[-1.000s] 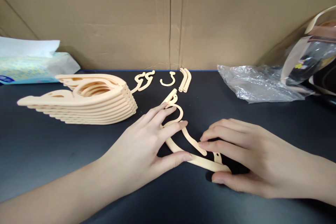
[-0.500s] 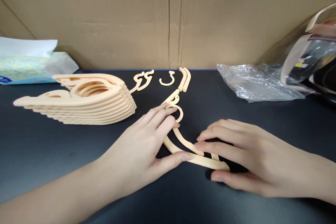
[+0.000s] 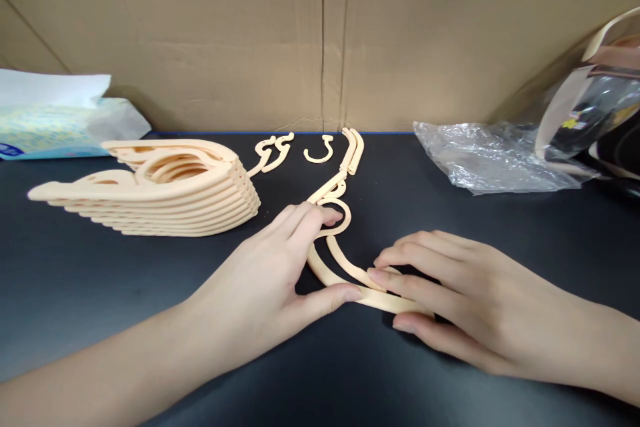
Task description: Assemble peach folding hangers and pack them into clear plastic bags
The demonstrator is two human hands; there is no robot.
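A cream plastic clothes hanger (image 3: 380,299) lies flat on the dark table in front of me. My left hand (image 3: 285,267) grips its left part, thumb along the near edge and fingers curled by the round middle opening. At the right end, my right hand (image 3: 445,293) has its thumb at the near edge and its fingertips on a slim curved cream piece (image 3: 347,263) lying inside the hanger's outline. The fingers hide the hanger's right end. Part of its left side is behind my left hand.
A stack of matching hangers (image 3: 200,203) is at left, with a tissue pack (image 3: 55,120) behind. Toward the back lie loose hooks (image 3: 320,150), small curved pieces (image 3: 275,153) and two curved arms (image 3: 353,150). Clear plastic wrap (image 3: 490,157) and a transparent bag (image 3: 590,100) are at right.
My left fingers have drawn back and curled more at the round opening. My right hand has shifted slightly left, its thumb closer to the hanger's edge. The hanger has turned slightly.
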